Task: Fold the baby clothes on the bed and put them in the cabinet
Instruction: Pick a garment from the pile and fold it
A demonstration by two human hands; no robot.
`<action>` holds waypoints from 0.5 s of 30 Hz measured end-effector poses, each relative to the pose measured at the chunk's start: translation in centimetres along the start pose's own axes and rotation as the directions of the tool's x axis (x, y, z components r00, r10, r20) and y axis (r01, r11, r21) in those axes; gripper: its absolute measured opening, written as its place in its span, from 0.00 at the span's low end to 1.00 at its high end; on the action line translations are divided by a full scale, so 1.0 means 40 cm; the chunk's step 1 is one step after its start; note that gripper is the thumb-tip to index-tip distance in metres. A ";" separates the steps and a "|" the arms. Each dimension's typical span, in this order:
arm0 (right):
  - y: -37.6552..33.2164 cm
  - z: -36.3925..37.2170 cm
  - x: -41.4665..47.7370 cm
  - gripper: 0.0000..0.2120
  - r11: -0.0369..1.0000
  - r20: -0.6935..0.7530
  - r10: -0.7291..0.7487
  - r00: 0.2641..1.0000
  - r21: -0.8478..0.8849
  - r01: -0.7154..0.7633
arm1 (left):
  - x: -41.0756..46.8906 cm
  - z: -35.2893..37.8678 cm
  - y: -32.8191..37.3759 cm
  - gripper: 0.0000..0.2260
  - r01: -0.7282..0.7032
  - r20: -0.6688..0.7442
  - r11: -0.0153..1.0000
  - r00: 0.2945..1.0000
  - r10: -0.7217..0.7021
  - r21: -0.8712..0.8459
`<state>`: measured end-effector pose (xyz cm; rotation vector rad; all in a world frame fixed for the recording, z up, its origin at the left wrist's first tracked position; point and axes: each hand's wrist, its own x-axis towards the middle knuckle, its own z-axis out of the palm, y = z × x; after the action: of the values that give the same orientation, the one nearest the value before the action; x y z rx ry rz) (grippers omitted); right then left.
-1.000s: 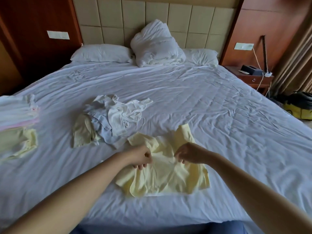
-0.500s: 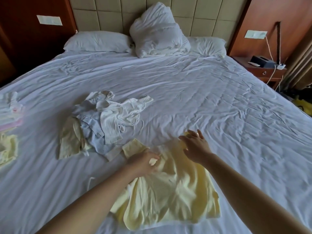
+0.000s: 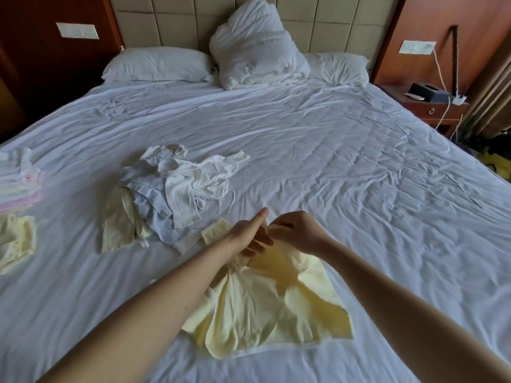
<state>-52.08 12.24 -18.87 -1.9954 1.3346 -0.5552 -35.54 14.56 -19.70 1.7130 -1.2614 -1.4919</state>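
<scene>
Okay, head view.
Garment: pale yellow soft cotton baby garment [image 3: 265,308], crumpled on white wrinkled bedsheet [image 3: 359,175], right before me.
Left hand [image 3: 246,233]: my fingers straight, against its top edge.
Right hand [image 3: 301,230]: pinching that edge.
Handling: light, limp, shapeless I reckon; take corners or seams, smooth flat.

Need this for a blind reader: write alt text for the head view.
On a white bed, the right hand pinches the top edge of a yellow garment while the left hand touches it with straight fingers. An unfolded pile lies beyond it; a folded stack at far left.
</scene>
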 end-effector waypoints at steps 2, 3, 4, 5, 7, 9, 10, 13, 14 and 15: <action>-0.028 -0.001 -0.021 0.06 0.996 0.085 -0.036 0.996 0.079 0.029 | -0.020 -0.015 0.017 0.15 0.001 -0.022 0.995 1.000 -0.004 -0.103; -0.040 -0.004 -0.030 0.05 0.992 0.115 -0.035 0.993 0.125 0.021 | -0.030 -0.025 0.021 0.09 -0.014 -0.050 0.994 0.999 0.009 -0.105; -0.053 -0.009 -0.036 0.06 0.985 0.126 -0.029 0.992 0.174 0.007 | -0.038 -0.037 0.026 0.06 -0.026 -0.081 0.995 0.997 0.018 -0.092; -0.070 -0.015 -0.040 0.06 0.976 0.113 -0.018 0.993 0.217 -0.007 | -0.047 -0.049 0.035 0.06 -0.036 -0.112 0.996 0.993 0.027 -0.081; -0.110 -0.031 -0.044 0.08 0.950 0.037 0.014 0.999 0.310 -0.025 | -0.076 -0.073 0.068 0.06 -0.063 -0.148 0.994 0.988 0.049 -0.087; -0.154 -0.053 -0.043 0.08 0.915 -0.079 0.016 0.997 0.403 0.017 | -0.114 -0.099 0.116 0.08 -0.098 -0.167 0.993 0.982 0.086 -0.068; -0.173 -0.067 -0.038 0.08 0.911 -0.150 0.000 0.989 0.408 0.061 | -0.135 -0.112 0.145 0.09 -0.117 -0.172 0.993 0.979 0.110 -0.030; -0.233 -0.118 -0.018 0.16 0.916 -0.237 -0.101 0.966 0.357 0.183 | -0.199 -0.153 0.234 0.11 -0.196 -0.138 0.974 0.968 0.210 0.114; -0.257 -0.137 -0.014 0.19 0.908 -0.207 -0.152 0.967 0.356 0.219 | -0.222 -0.167 0.266 0.13 -0.229 -0.119 0.961 0.961 0.249 0.155; -0.280 -0.154 -0.012 0.21 0.894 -0.160 -0.202 0.966 0.372 0.249 | -0.243 -0.181 0.296 0.14 -0.268 -0.101 0.944 0.951 0.291 0.192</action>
<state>-49.22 13.78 -6.51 -1.8121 0.9651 -0.9806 -31.67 16.99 -3.36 1.6260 -1.5328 -1.1159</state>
